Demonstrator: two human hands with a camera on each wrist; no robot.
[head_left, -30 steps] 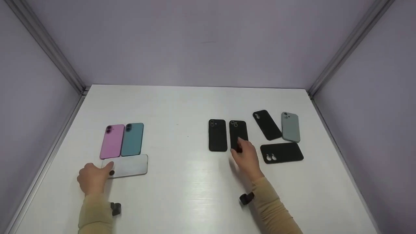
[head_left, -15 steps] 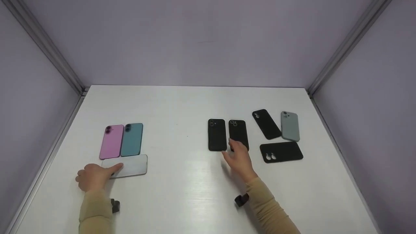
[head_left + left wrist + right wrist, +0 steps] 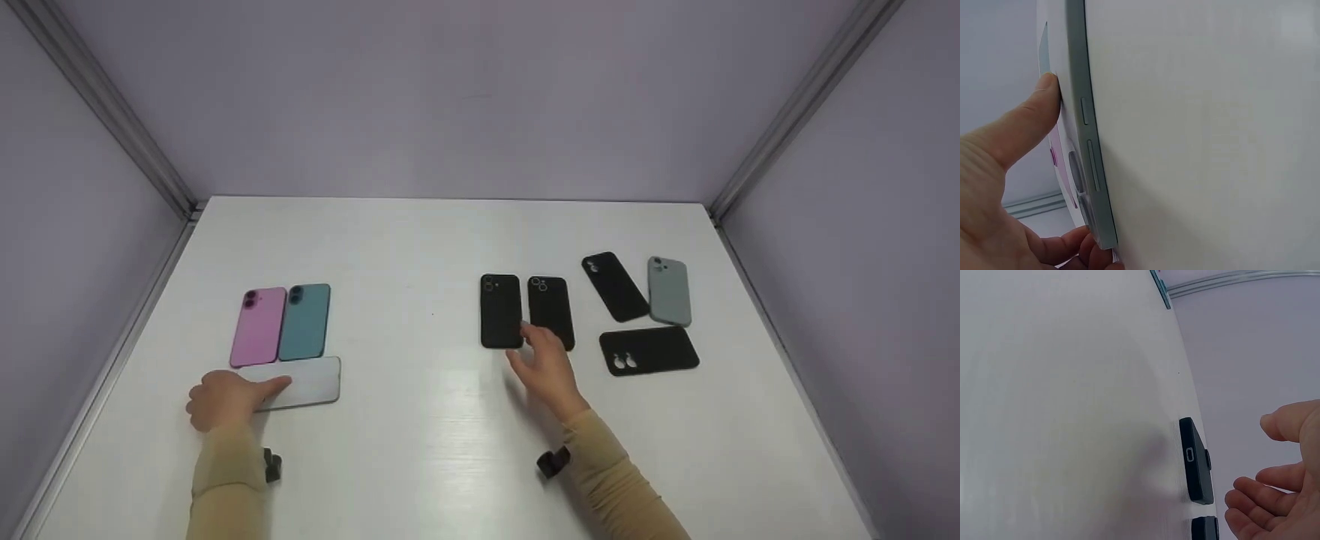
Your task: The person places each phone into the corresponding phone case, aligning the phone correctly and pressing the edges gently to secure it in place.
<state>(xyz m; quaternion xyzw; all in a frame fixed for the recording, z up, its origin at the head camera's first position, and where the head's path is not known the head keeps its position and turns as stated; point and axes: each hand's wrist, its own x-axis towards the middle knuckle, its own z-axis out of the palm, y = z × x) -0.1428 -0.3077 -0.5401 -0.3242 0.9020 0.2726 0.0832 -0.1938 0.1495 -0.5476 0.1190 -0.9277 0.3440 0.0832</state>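
Note:
A white phone [image 3: 319,379] lies crosswise on the table at the left, camera end toward my left hand [image 3: 225,399]. That hand grips the phone's camera end, thumb [image 3: 1044,95] on its back and fingers curled at the end edge in the left wrist view. Above it lie a pink phone [image 3: 259,330] and a teal phone [image 3: 306,322]. My right hand [image 3: 549,377], holding nothing, hovers with thumb and fingers spread at the lower ends of two black-backed phones: a left one [image 3: 500,306] and a right one [image 3: 549,298], whose lower part is overlapped by the fingers.
On the right lie a tilted black phone case [image 3: 616,289], a grey-green one [image 3: 670,292] and a crosswise black one [image 3: 664,350] with camera cut-outs. Pale panels [image 3: 465,97] enclose the white table [image 3: 405,450] at the back and sides.
My right hand has moved left from the right black-backed phone toward the left one, its fingers spreading. My left thumb has slid right along the white phone's back.

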